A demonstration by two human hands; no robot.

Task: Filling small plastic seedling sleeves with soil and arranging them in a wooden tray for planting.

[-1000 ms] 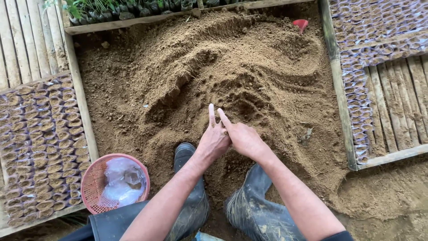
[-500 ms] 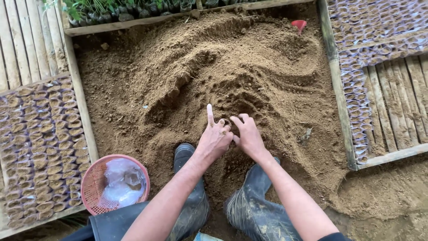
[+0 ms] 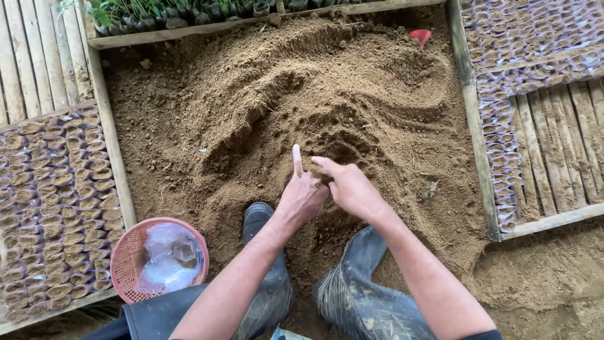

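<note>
A big heap of loose brown soil fills a wooden-framed bed. My left hand and my right hand meet at the near foot of the heap, just above my two dark rubber boots. The left index finger points straight up while its other fingers curl. The right hand's fingers are bent and pressed against the left hand, with a clump of soil between them. Whether a small bag sits between the hands is hidden.
A pink mesh basket with clear plastic bags inside stands at my left. Trays of soil-filled bags lie left and at the upper right. Green seedlings line the far edge. A red scoop lies on the soil.
Both hands slid slightly toward the heap and closer together. The right hand's fingers curled from stretched out to bent over the soil.
</note>
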